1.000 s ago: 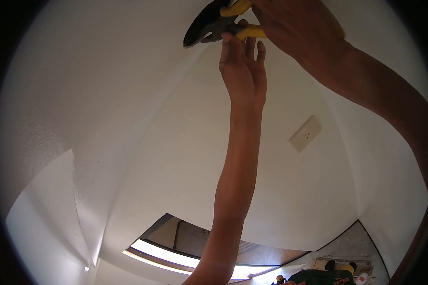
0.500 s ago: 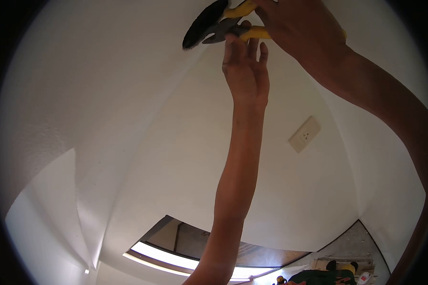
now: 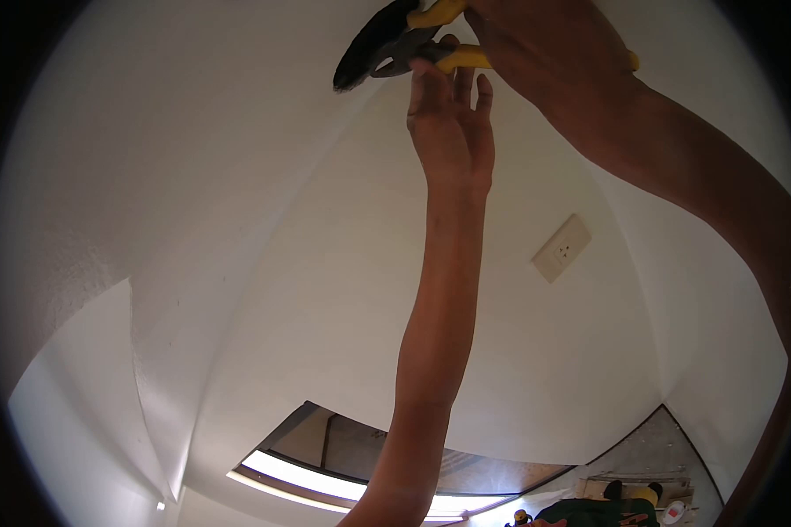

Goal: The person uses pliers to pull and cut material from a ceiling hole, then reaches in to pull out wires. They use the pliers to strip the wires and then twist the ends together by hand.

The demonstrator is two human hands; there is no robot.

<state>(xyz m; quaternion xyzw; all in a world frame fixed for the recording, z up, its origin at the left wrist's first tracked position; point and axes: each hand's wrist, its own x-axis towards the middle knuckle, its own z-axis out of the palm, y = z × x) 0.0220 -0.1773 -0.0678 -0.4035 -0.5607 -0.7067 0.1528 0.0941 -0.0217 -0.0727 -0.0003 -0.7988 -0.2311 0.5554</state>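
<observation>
Overhead, my right hand is wrapped round the yellow handles of a pair of pliers, which are spread apart. My left hand reaches up from below, its fingertips closed on the pliers near the grey head. The outer fingers of that hand stand a little free. At the upper left, the pliers' jaws are at the edge of a dark oval opening or patch in the white surface. What the jaws grip, if anything, is too dark to make out.
A socket plate is set in the pale wall. Below is a window-like opening with bright light. At the lower right, a dark green bag or bundle with yellow-and-black items lies near boards and a small white object.
Both hands and the pliers have shifted slightly left and up in view. The pliers' jaws now overlap the dark oval a little more. Both hands keep their hold.
</observation>
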